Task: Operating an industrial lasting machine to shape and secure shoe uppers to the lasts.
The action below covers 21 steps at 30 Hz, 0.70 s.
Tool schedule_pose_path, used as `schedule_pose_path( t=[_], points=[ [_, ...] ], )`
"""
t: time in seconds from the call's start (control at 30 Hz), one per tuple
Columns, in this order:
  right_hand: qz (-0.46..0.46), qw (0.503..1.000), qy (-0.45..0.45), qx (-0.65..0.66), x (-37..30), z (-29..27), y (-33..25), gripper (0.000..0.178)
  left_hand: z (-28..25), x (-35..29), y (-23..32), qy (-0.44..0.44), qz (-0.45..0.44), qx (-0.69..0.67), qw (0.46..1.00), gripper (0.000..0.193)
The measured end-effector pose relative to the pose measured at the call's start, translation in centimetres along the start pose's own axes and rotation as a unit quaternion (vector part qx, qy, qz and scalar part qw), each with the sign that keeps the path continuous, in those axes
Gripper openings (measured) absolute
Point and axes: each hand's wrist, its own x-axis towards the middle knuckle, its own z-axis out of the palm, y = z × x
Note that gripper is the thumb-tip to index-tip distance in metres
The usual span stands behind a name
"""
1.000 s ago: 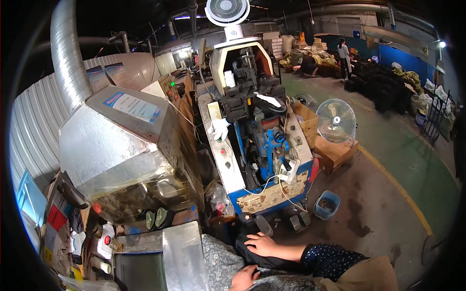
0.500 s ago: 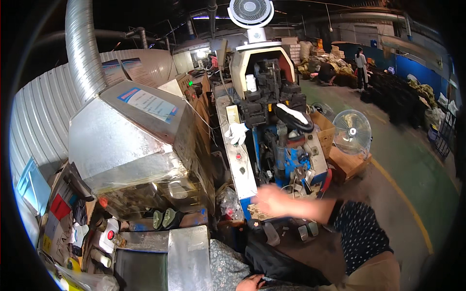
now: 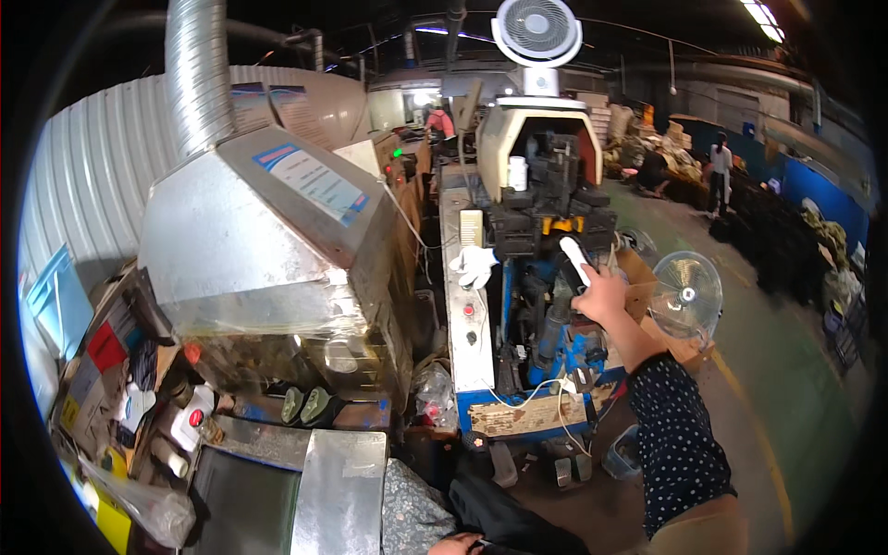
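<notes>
My right hand [image 3: 603, 294] reaches forward over the machine, its fingers closed at the near end of a dark shoe with a white strip on top [image 3: 573, 255]. The shoe lies against the black clamping parts of the machine [image 3: 553, 222], and its dark body is partly behind my hand. At the lower edge rests my left hand [image 3: 453, 545], by the dark cloth on my lap [image 3: 499, 518]. The frame cuts off most of it, so its fingers cannot be made out. A white glove [image 3: 474, 266] lies on the machine's left ledge, above a red button [image 3: 469, 310].
On the left stands a metal hood [image 3: 250, 250] with a duct, over a conveyor belt [image 3: 242, 504]. Two greenish shoe-shaped pieces [image 3: 310, 405] sit at its opening. A standing fan [image 3: 686, 294] and cardboard box [image 3: 638, 287] are right of the machine. People are in the background.
My right hand has moved up and forward from the machine's front edge to the shoe. My view has shifted left, and the left hand stays low on my lap.
</notes>
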Motion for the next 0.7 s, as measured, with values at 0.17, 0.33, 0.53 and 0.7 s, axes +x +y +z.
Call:
schedule_pose_path(
  t=[0.17,0.33,0.53,0.7],
  points=[
    [-0.127,0.947,0.122,0.269,-8.5,-0.7,0.1,0.084,0.8,-0.4,-1.4,0.074,-0.148,-0.430,0.888,0.026],
    [-0.036,0.655,-0.153,0.739,-24.8,-3.2,-9.8,0.101,-6.0,2.3,2.7,0.194,-0.011,-0.321,0.927,0.049],
    [-0.111,0.509,-0.402,0.753,-35.3,-0.3,-15.0,0.112,-10.0,0.8,0.4,0.336,-0.060,-0.539,0.770,0.044],
    [-0.212,0.411,-0.714,0.526,-33.8,0.5,-15.1,0.090,-12.6,-5.1,3.8,-0.030,-0.111,-0.096,0.989,0.068]
  ],
)
